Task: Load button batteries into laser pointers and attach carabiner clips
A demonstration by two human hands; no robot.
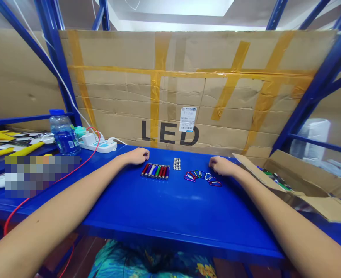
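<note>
My left hand point(137, 156) rests on the blue table point(170, 208) with its fingers curled, just left of a row of several small coloured cylinders point(156, 171). My right hand point(220, 165) lies with its fingers curled too, beside a loose cluster of coloured carabiner clips point(202, 177). Between the hands sits a small block of silvery button cells point(176, 163). Nothing shows inside either fist.
A taped cardboard sheet marked LED point(188, 92) stands behind the table. At the right lies an open cardboard box point(300, 181) with small items. A water bottle point(63, 133), a power strip point(99, 144) and a red cable point(43, 189) are at the left.
</note>
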